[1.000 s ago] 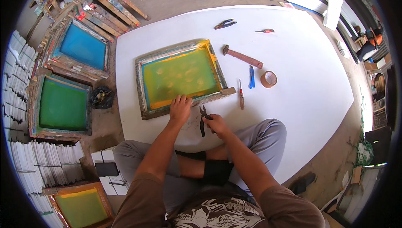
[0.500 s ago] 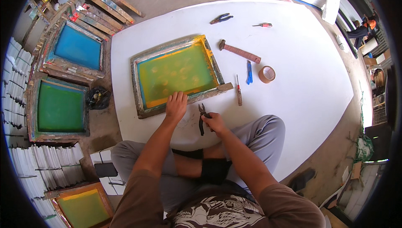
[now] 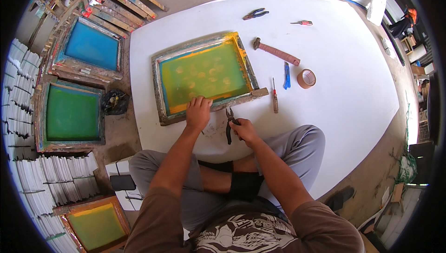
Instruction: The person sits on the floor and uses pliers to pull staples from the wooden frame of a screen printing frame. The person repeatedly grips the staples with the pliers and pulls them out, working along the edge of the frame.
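A wooden-framed printing screen (image 3: 202,74) with yellow-green mesh lies flat on a white sheet in front of me. My left hand (image 3: 199,113) rests on its near rail, fingers curled over the wood. Closed around black-handled pliers (image 3: 229,127), my right hand (image 3: 245,131) keeps them just off that same rail, jaws pointing away from me and slightly parted. Small dark bits or marks (image 3: 214,130) dot the sheet between my hands. Right of the screen lie a screwdriver (image 3: 275,97), a blue cutter (image 3: 287,75), a roll of brown tape (image 3: 306,79) and a hammer (image 3: 278,52).
Farther off on the white sheet (image 3: 344,113) are second pliers (image 3: 255,14) and a small red screwdriver (image 3: 304,22). Blue (image 3: 92,44) and green (image 3: 74,113) screens stand at left, near paper stacks (image 3: 55,176) and a black plastic bag (image 3: 115,102). Someone in dark clothes (image 3: 399,26) is far right.
The whole view has shifted slightly, so everything sits a little further right and higher. My left hand stays on the rail, and my right hand still holds the pliers near it.
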The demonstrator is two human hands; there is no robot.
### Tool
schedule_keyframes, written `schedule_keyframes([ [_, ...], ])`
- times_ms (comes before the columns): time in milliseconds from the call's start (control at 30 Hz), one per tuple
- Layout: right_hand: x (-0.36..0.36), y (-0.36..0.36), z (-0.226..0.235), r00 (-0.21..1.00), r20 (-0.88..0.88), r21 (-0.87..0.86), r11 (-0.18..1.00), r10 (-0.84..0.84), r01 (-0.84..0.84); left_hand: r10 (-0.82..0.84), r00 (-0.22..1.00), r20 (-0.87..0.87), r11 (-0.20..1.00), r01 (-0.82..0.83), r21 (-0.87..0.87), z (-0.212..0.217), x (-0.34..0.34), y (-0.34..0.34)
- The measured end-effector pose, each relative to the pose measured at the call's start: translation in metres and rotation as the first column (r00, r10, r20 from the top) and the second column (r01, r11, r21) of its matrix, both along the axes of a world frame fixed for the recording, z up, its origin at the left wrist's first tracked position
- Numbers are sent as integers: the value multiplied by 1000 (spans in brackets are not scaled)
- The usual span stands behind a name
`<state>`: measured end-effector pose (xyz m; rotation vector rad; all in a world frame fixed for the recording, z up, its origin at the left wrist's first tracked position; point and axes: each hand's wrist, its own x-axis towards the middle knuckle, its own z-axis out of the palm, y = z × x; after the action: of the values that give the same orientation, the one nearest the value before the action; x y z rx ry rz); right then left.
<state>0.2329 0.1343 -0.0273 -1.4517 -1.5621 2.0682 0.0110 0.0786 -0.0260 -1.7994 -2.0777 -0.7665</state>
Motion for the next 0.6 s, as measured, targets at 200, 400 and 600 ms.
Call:
schedule_keyframes([
  [200,-14,5,2,997,-67,-1,999,48,-48,341,700,627,883,-10,-469,29,34,-27],
  [400,-40,10,-9,988,-155,-110,993,14,-31,361,290,886,880,208,-427,15,48,-51],
  [600,-51,12,0,988,-152,-173,985,-20,-7,317,364,876,908,150,-391,11,42,-53],
])
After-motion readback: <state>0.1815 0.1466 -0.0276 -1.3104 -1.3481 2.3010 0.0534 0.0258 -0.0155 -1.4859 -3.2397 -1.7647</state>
